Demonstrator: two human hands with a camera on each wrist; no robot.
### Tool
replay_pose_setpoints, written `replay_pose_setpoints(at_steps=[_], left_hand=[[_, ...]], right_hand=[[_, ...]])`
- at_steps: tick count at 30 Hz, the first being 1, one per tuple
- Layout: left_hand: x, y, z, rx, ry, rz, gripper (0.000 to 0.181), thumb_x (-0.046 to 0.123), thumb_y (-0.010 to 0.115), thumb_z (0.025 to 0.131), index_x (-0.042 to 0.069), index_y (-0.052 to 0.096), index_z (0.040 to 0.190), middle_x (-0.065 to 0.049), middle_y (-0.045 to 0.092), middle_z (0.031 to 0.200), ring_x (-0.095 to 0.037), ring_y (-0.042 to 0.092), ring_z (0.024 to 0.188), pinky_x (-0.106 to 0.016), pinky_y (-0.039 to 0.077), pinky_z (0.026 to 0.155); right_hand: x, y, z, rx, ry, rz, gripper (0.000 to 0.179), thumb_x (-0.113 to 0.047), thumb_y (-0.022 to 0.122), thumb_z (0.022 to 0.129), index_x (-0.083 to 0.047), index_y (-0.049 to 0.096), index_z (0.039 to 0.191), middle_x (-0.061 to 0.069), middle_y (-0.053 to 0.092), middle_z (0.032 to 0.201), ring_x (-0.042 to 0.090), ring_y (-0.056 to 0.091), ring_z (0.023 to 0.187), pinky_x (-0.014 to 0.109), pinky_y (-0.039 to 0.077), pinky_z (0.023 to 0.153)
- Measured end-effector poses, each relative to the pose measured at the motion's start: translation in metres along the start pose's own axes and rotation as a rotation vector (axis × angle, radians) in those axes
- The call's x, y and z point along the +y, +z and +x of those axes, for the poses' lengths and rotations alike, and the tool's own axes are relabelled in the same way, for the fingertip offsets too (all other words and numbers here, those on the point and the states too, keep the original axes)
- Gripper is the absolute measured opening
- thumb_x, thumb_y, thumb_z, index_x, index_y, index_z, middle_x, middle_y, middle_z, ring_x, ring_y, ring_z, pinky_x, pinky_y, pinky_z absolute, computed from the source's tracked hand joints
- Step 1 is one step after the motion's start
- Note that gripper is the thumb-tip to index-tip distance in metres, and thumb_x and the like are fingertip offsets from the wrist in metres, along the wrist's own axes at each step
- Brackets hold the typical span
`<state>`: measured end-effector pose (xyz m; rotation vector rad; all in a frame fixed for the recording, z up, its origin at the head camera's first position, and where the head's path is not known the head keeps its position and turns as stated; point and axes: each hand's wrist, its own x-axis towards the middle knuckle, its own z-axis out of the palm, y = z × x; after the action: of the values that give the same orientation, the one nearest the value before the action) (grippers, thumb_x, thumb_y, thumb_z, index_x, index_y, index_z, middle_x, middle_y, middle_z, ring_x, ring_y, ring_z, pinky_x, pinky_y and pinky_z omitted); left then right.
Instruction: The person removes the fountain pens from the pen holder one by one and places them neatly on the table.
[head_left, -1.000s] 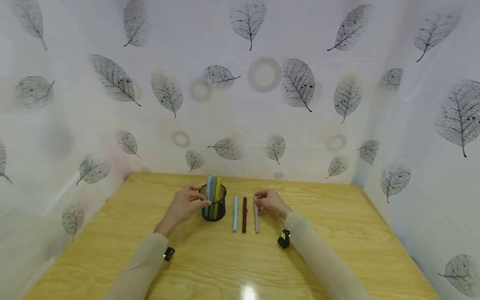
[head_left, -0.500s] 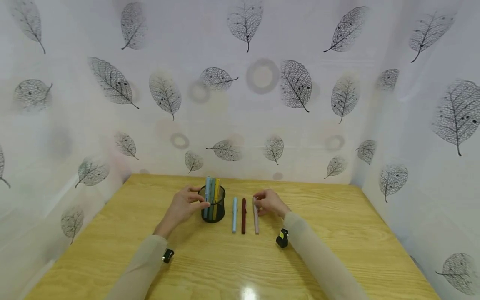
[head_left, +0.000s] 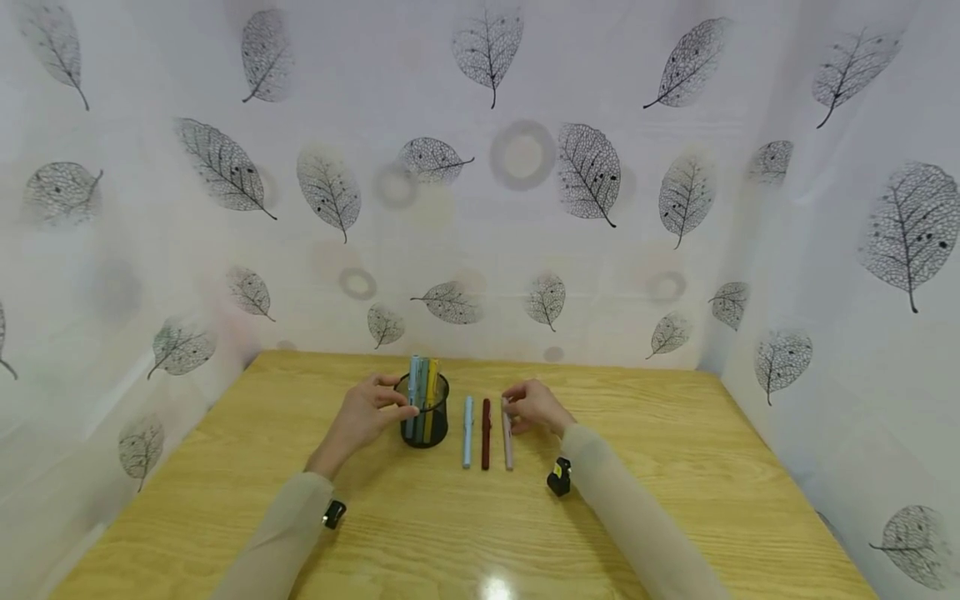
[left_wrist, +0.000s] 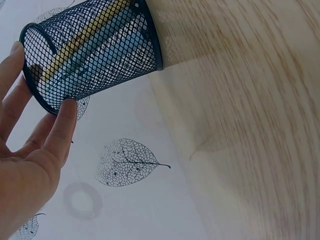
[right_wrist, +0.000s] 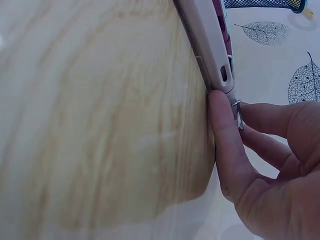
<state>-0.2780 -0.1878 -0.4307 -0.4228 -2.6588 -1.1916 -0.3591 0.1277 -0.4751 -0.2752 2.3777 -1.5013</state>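
In the head view a black mesh pen holder (head_left: 424,425) stands upright with several pens in it, among them a light blue pen (head_left: 414,379) and a yellow pen (head_left: 432,381). My left hand (head_left: 370,414) grips its rim, with thumb and fingertips spread around the edge in the left wrist view. To the right, a pale blue pen (head_left: 468,432), a dark red pen (head_left: 486,433) and a pale pink pen (head_left: 507,450) lie side by side on the table. My right hand (head_left: 537,405) pinches the far end of the pale pink pen, by its clip (right_wrist: 238,115).
The wooden table (head_left: 420,533) meets a leaf-patterned curtain (head_left: 480,233) along its back edge and at both sides. Small black wrist cameras sit on the left wrist (head_left: 334,513) and the right wrist (head_left: 559,477).
The pale pink pen has shifted slightly left with my right hand, a bit closer to the dark red pen. My left hand keeps its place at the pen holder. The head view has tilted slightly.
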Motion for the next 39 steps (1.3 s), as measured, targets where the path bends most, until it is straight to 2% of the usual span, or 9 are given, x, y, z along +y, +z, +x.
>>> replay_pose_setpoints(at_steps=[9, 23, 29, 39], left_hand=[[-0.001, 0.0, 0.0, -0.002, -0.021, -0.046, 0.019, 0.034, 0.079, 0.083, 0.015, 0.077, 0.085, -0.013, 0.062, 0.13, -0.033, 0.05, 0.123, -0.052, 0.05, 0.094], [0.002, -0.001, -0.001, -0.02, -0.038, -0.06, 0.019, 0.031, 0.078, 0.084, 0.013, 0.077, 0.089, -0.015, 0.058, 0.134, -0.034, 0.053, 0.123, -0.053, 0.052, 0.092], [0.002, -0.001, -0.002, -0.024, -0.042, -0.083, 0.02, 0.03, 0.079, 0.084, 0.011, 0.076, 0.09, -0.019, 0.055, 0.136, -0.037, 0.063, 0.115, -0.052, 0.055, 0.091], [0.001, 0.0, -0.001, -0.019, -0.027, -0.102, 0.017, 0.028, 0.079, 0.084, 0.011, 0.077, 0.086, -0.02, 0.053, 0.134, -0.042, 0.065, 0.11, -0.047, 0.058, 0.088]], right_hand=[[-0.001, -0.002, 0.0, 0.01, 0.031, -0.017, 0.032, 0.002, 0.061, 0.093, 0.008, 0.061, 0.124, 0.022, 0.064, 0.111, 0.024, 0.069, 0.082, 0.035, 0.063, 0.068], [-0.003, -0.005, -0.01, 0.008, 0.039, -0.024, 0.033, 0.003, 0.058, 0.095, 0.008, 0.059, 0.128, 0.021, 0.061, 0.109, 0.021, 0.068, 0.077, 0.033, 0.063, 0.067], [0.0, -0.006, -0.009, -0.007, 0.035, -0.025, 0.033, 0.002, 0.058, 0.095, 0.008, 0.06, 0.127, 0.022, 0.062, 0.109, 0.022, 0.069, 0.077, 0.034, 0.063, 0.068], [0.003, -0.007, -0.006, -0.016, 0.029, -0.013, 0.034, 0.003, 0.056, 0.096, 0.008, 0.057, 0.129, 0.021, 0.061, 0.108, 0.021, 0.067, 0.081, 0.032, 0.063, 0.069]])
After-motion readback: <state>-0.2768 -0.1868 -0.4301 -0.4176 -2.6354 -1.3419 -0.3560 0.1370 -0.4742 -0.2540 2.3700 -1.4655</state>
